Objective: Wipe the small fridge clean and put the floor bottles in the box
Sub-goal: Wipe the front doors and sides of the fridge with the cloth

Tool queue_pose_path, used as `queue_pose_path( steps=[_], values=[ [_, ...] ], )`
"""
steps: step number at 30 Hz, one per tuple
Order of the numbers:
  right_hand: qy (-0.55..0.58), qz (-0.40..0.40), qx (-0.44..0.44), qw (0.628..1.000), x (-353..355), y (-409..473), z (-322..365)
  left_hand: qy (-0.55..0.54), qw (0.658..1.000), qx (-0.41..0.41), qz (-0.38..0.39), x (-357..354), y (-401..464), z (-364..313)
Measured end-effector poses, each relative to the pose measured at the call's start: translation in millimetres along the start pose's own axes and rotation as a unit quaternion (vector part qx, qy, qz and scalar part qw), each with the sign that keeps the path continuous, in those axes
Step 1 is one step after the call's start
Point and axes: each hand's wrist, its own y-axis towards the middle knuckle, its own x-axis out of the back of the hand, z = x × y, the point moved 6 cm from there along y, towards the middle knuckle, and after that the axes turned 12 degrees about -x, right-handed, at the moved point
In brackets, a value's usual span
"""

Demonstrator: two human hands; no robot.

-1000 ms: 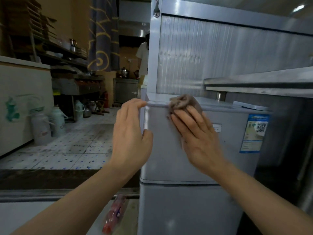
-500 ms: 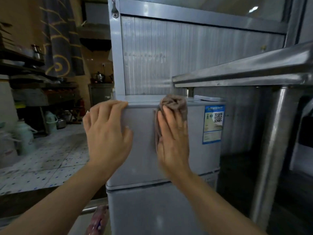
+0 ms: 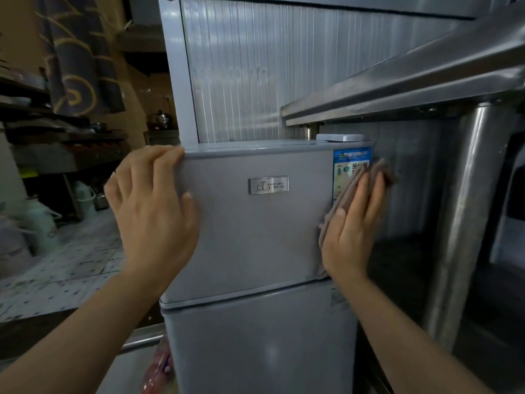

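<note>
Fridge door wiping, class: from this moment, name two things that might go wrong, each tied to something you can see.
1. The brown cloth, pressed flat under the right hand, lies over the blue energy label at the fridge door edge; rubbing could lift or smear it.
2. A red-labelled bottle lies on the floor beside the fridge base; a step could hit it.

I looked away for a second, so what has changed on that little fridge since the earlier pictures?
The right hand slid the brown cloth rightward across the upper door, from near the top middle to the right edge, now partly over the blue label. The left hand stayed braced on the fridge at its top-left corner. Nothing was picked up or let go.
</note>
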Motion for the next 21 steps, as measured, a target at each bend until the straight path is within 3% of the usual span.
queue_pose_path(
  steps=[4, 8, 13, 17, 21],
  values=[
    [-0.025, 0.052, -0.007, 0.998, 1.7, -50.4, -42.1, 0.005, 1.0, -0.002, 0.008, -6.4, -3.8, -4.4],
    [-0.039, 0.075, 0.007, 0.996, 5.7, -41.5, -31.2, 0.021, 0.998, -0.009, 0.053, -5.2, -21.4, -5.4],
    [-0.001, 0.032, 0.113, 0.993, 12.3, 2.0, 18.6, 0.035, 0.991, -0.031, 0.126, -9.0, -71.3, -6.0],
    [0.038, 0.013, 0.121, 0.992, -2.8, -27.9, 47.1, 0.034, 0.987, -0.049, 0.148, -16.0, -77.7, -1.4],
    [-0.024, 0.12, 0.281, 0.952, -28.0, -123.3, 52.6, 0.038, 0.986, -0.047, 0.157, -20.3, -81.5, 2.6]
  ],
)
